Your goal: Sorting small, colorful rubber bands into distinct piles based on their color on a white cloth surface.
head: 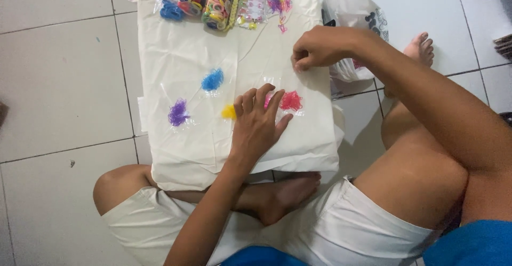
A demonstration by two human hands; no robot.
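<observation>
Head view, single frame.

Item 1. A cream cloth (176, 58) was spread flat over a pale tiled floor (58, 74), running from the top edge down to the centre of the frame.

Item 2. Four small tufts of coloured bands, each in a clear packet, were laid on the cloth: a blue tuft (212, 79) at upper centre, a purple tuft (178, 112) at centre left, a yellow tuft (229, 112) just beside the left hand, and a pink-red tuft (291, 101) at centre.

Item 3. The left hand (257, 122) was laid palm down at centre frame, fingers spread and released, nothing gripped; its fingertips were set touching or just over the near edge of the pink-red tuft's packet, which cannot be told apart.

Item 4. The right hand (320, 47) was held at upper centre right, fingers curled under and pressed to the cloth; whether anything was pinched could not be told.

Item 5. Bags of mixed coloured bands and hair ties (213, 2) were stacked along the top edge of the cloth.

Item 6. A white plastic bag (349, 10) was noted at upper right, beside the cloth.

Item 7. Crossed bare legs in white shorts (341, 228) were recorded along the bottom of the frame.
</observation>
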